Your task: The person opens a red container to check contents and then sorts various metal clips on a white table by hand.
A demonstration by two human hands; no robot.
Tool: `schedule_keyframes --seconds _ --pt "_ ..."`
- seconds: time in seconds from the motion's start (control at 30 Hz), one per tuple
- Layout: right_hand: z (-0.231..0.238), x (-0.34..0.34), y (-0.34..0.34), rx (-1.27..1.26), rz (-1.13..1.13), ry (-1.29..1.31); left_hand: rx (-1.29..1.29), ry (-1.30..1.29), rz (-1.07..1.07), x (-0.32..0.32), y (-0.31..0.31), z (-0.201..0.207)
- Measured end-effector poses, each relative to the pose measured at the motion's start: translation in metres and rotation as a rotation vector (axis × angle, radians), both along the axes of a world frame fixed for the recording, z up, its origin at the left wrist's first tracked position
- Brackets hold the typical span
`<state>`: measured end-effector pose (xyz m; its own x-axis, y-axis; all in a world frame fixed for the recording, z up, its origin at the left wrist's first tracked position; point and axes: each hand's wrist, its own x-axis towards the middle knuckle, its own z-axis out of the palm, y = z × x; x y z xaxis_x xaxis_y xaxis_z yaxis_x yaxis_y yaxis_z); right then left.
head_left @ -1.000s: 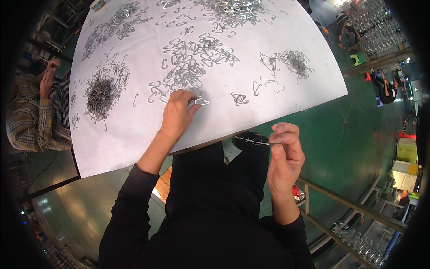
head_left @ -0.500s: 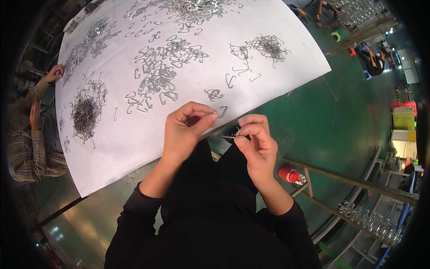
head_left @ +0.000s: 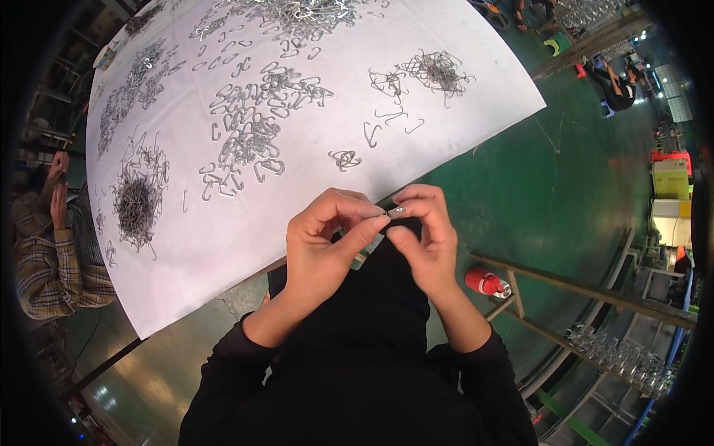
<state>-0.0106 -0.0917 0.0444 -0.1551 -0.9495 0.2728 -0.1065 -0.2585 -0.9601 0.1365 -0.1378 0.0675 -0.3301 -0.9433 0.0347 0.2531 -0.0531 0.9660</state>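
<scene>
Above the table's near edge, my left hand pinches a small silver metal piece between thumb and forefinger; it looks like a carabiner hook, mostly hidden by the fingers. The bent fingers of my right hand meet the same piece from the other side, while its thumb stands a little apart below. On the white tabletop beyond lie a heap of silver carabiner hooks and a small tangle of bent wires.
Bent wire piles lie at the left and wires at the far right, with more hooks at the back. A co-worker's plaid sleeve shows at the left. A red bottle stands beside a wooden frame.
My left hand has moved right and down with its hook, meeting my right hand. The right thumb has come away from its fingers. The co-worker's hand has left the table edge.
</scene>
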Motion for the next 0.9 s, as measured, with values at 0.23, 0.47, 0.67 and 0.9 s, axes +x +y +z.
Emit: schedule_keyframes --seconds 0.23,0.47,0.67,0.9 --pt "-0.034 -0.065 -0.099 0.243 -0.176 0.378 0.019 -0.052 -0.043 0.008 0.001 -0.002" --pt "-0.052 -0.066 -0.207 0.433 -0.173 0.969 0.022 -0.063 -0.023 0.017 0.007 -0.005" --pt "-0.038 -0.068 -0.214 0.495 -0.072 1.03 0.022 -0.059 -0.01 0.024 0.005 -0.003" --pt "-0.047 -0.076 -0.209 0.333 -0.174 1.056 0.019 -0.056 -0.023 0.025 0.006 -0.009"
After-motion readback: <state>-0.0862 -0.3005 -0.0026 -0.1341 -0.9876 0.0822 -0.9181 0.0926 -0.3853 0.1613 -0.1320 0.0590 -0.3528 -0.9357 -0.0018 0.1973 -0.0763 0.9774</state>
